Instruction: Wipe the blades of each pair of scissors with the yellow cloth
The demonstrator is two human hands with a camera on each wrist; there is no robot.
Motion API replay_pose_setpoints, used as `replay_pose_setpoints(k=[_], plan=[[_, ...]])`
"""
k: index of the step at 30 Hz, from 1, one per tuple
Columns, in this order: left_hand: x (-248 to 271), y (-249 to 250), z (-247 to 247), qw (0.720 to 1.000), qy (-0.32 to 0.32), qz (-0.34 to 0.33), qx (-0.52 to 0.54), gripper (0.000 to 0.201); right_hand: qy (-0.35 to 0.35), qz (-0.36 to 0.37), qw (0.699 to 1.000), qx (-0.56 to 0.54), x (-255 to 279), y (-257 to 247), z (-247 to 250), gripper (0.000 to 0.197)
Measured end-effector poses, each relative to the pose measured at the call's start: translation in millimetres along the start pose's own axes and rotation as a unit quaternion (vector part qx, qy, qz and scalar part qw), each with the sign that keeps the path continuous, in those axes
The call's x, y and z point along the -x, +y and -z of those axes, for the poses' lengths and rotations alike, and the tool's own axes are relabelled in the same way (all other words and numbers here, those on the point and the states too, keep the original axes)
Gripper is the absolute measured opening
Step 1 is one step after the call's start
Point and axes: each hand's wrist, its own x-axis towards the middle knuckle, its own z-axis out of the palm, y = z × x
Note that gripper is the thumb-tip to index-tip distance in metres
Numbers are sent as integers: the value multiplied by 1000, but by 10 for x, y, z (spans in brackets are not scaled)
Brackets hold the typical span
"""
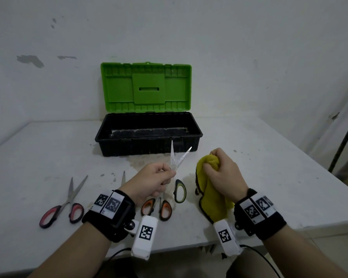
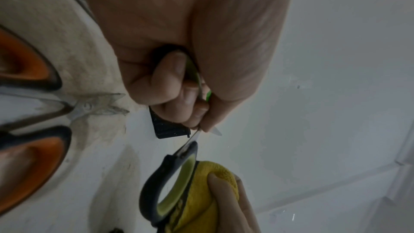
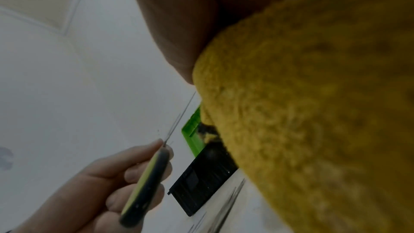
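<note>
My left hand (image 1: 155, 179) grips one handle of the green-handled scissors (image 1: 180, 190), held above the table with the blades (image 1: 178, 160) spread and pointing away. The other handle loop (image 2: 170, 183) hangs free. To the right, my right hand (image 1: 221, 171) clutches the bunched yellow cloth (image 1: 211, 199), a short gap from the blades and not touching them. The cloth (image 3: 313, 112) fills the right wrist view. Orange-handled scissors (image 1: 158, 208) lie on the table under my left hand. Red-handled scissors (image 1: 63, 207) lie further left.
An open toolbox (image 1: 149, 135) with a black base and raised green lid (image 1: 146, 88) stands at the back middle of the white table (image 1: 269, 167). A wall rises behind it. The table's near edge runs below my wrists.
</note>
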Motion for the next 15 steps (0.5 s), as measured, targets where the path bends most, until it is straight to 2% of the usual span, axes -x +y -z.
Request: replay_pose_setpoints(k=[3,6,7,11,15], plan=[[-4,-5,-13,1000,-3,6,8,23,-22,-37,998,-45,-4,-44,-28,15],[-17,-32,-26,1000,1,14,12,20,-79,-120,978,-153,13,-86,-40,23],[-20,-40,-27,1000,2,15,12,20,-80,-124,974,-170,13,-76,-52,24],[-26,-50,-27,1000,5,18,10,21,-57,-58,993,-90,6,21,-92,28],[-29,-43,-33,1000,5,18,7,21,-40,-8,998,-42,17,70,-131,16]])
